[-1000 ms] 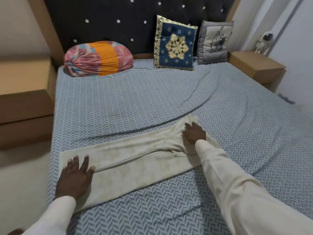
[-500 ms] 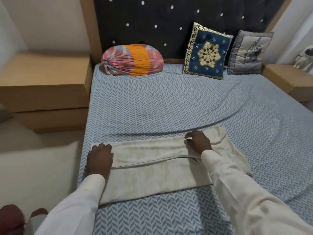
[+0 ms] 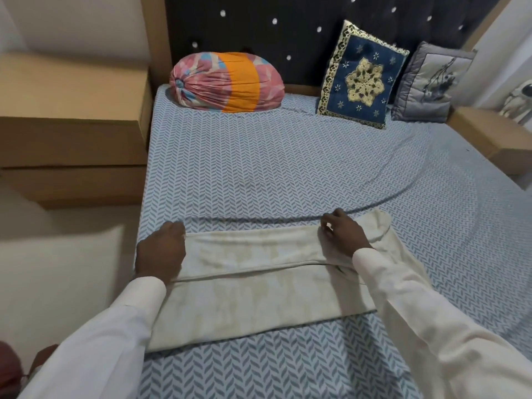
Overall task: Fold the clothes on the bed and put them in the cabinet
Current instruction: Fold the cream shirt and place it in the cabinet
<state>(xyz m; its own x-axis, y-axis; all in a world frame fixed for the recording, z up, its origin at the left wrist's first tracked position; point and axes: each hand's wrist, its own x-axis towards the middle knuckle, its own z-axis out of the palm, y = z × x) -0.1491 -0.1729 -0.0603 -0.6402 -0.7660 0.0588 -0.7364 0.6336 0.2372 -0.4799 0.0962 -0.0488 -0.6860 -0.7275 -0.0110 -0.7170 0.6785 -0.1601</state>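
Cream trousers [image 3: 259, 286], folded lengthwise, lie across the near part of the bed [image 3: 288, 174] as a long band. At the band's left end, my left hand [image 3: 161, 251] sits knuckles up with its fingers curled round the cloth's end. My right hand [image 3: 342, 234] is near the right end, on the far edge, its fingertips pinching the fabric. The rounded waist end [image 3: 380, 226] sticks out beyond my right hand. No cabinet interior is in view.
A pink and orange bolster [image 3: 227, 82], a blue embroidered cushion [image 3: 362, 79] and a grey cushion [image 3: 429, 84] lean at the dark headboard. Wooden bedside units stand on the left [image 3: 72, 116] and on the right [image 3: 495, 139]. A sheet crease runs just beyond the trousers.
My left hand went from lying flat on the trouser end to curling round it. My right hand shifted to the far edge. The view swung left and closer.
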